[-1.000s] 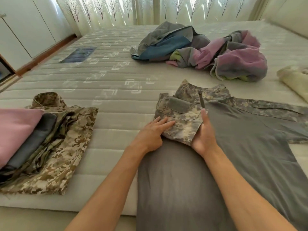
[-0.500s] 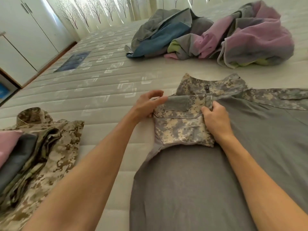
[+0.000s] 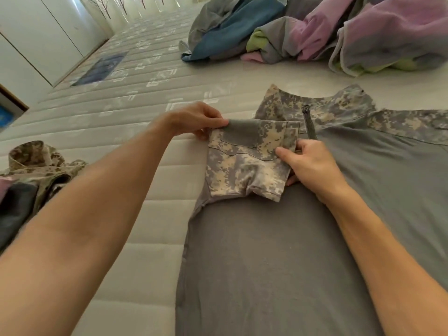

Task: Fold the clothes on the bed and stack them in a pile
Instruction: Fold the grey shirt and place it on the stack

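A grey shirt [image 3: 278, 251] with digital-camouflage collar and sleeves lies flat on the mattress [image 3: 150, 214] in front of me. Its left camouflage sleeve [image 3: 247, 166] is folded inward over the chest. My left hand [image 3: 196, 120] pinches the sleeve's upper left corner. My right hand [image 3: 312, 166] grips the sleeve's right edge, thumb on top and fingers beneath. At the left edge sits the pile of folded clothes [image 3: 31, 175], with a tan camouflage garment and a dark piece showing.
A heap of unfolded clothes [image 3: 315, 32] in grey, blue, pink and green lies at the far side of the bed. White wardrobe doors [image 3: 36, 37] stand at the left. A dark blue patch [image 3: 101, 69] marks the mattress.
My head has moved closer and lower over the shirt. Both hands went from pressing the folded sleeve to pinching its corners, the left hand at the upper left, the right at the right edge.
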